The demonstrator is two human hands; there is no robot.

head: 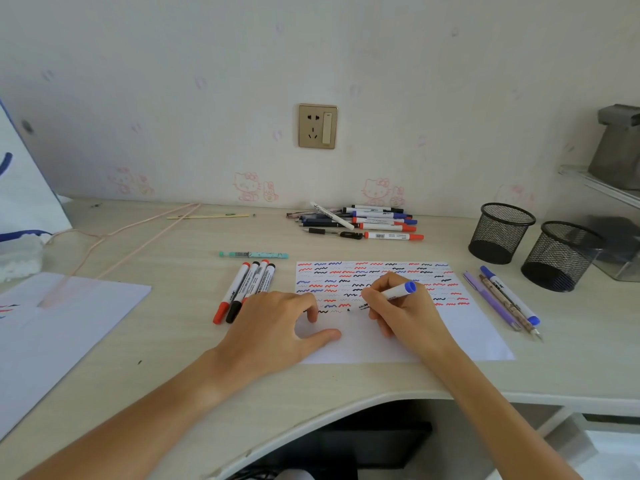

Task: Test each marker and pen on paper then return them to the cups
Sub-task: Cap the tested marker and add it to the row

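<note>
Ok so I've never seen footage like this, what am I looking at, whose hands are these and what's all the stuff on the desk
There is no machine here: one camera worn on a person's head looks down at their bare hands. The right hand grips a blue-capped marker over a sheet of paper filled with red, blue and black squiggles. The left hand rests on the paper's edge, holding nothing. Left of the sheet lie four markers, behind it a pile of pens and markers, to its right three more pens. Two black mesh cups stand at the far right and look empty.
</note>
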